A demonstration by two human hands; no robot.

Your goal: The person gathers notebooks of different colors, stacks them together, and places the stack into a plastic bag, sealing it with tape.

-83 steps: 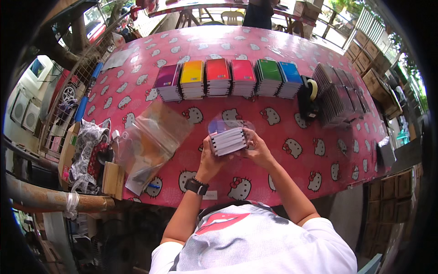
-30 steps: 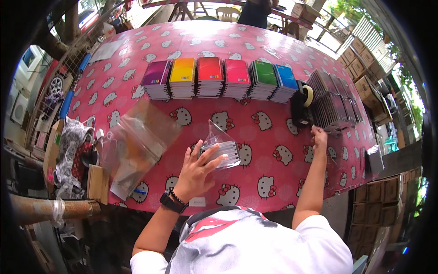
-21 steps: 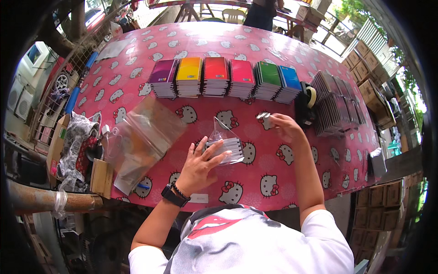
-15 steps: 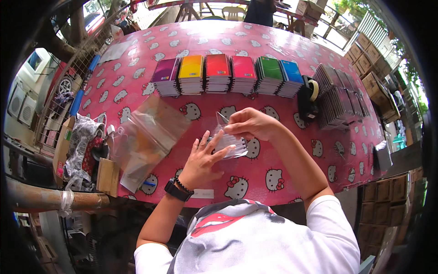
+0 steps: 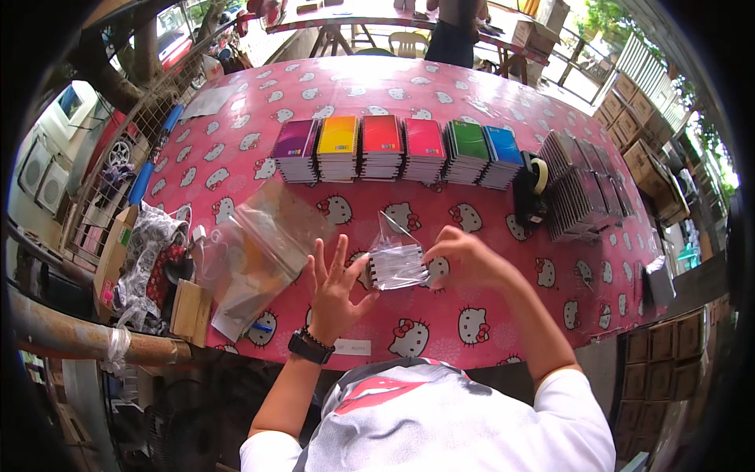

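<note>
A small stack of white-paged spiral notebooks (image 5: 395, 267) lies on the pink table in front of me, inside a clear plastic sleeve. The sleeve's loose flap (image 5: 392, 226) sticks up on the far side. My left hand (image 5: 336, 291) is at the left edge of the stack, fingers spread and thumb out. At the opposite edge, my right hand (image 5: 460, 256) has its fingers bent against the wrapped stack, gripping its side; the fingertips are partly hidden. Left of my left hand lies a large clear plastic bag (image 5: 271, 228) of flat sleeves.
Stacks of coloured spiral notebooks (image 5: 381, 138) stand in a row beyond my hands. To the right are a black tape dispenser (image 5: 531, 197) and wrapped notebook piles (image 5: 586, 200). A wooden block (image 5: 190, 311) and patterned cloth (image 5: 149, 263) sit left. A person (image 5: 452, 35) stands behind the table.
My right hand has let go of the sleeve's flap and moved down to the stack's right side. My left hand has shifted off the stack's top to its left edge.
</note>
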